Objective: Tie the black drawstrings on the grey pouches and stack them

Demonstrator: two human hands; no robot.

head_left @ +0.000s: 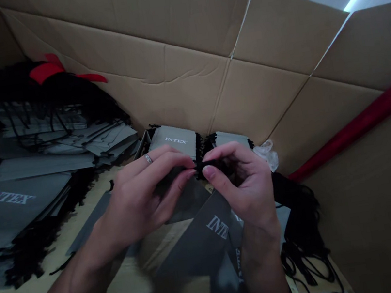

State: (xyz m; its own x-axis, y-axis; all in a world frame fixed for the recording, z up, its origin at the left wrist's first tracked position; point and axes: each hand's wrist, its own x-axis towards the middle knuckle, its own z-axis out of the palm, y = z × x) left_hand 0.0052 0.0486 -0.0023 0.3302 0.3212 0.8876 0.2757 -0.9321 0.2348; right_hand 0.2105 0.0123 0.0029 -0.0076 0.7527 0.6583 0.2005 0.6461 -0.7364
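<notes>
Pinching, two-handed: 1 blk cord (pixel 199 169), between the two sets of fingertips.

L. hand (pixel 139 191) – thumb & finger narrow on cord; ring on one finger. R. hand (pixel 247 183) – same narrow pinch, tips nearly meeting L. tips. Lie of cord (knot, loop or flat): too dark & small to tell.

Under grip: 1 grey piece (pixel 192 250), "INTE" legible, slanting down toward wearer. Joined to cord or not – can't tell, R. hand covers its upper end.

Handling, in judgement: keep both pinches short, tips close to the working spot; even pull L. vs R., so cord won't twist. Roll w/ thumb pads, don't yank – thin, soft stock, apt to slip. Dim light, blk on blk: go by feel, check by eye.

Just beyond grip: 2 sm. stacks, near stack (pixel 170 135) & far stack (pixel 233 137). Well L. of grip: lg. stack (pixel 0 195), w/ blk fringe. R. of grip: cord bundle (pixel 298 219), loose ends trailing – could snag R. wrist. Beyond R. hand: clear plastic (pixel 267 154). Beyond all: cardboard (pixel 139 62).
</notes>
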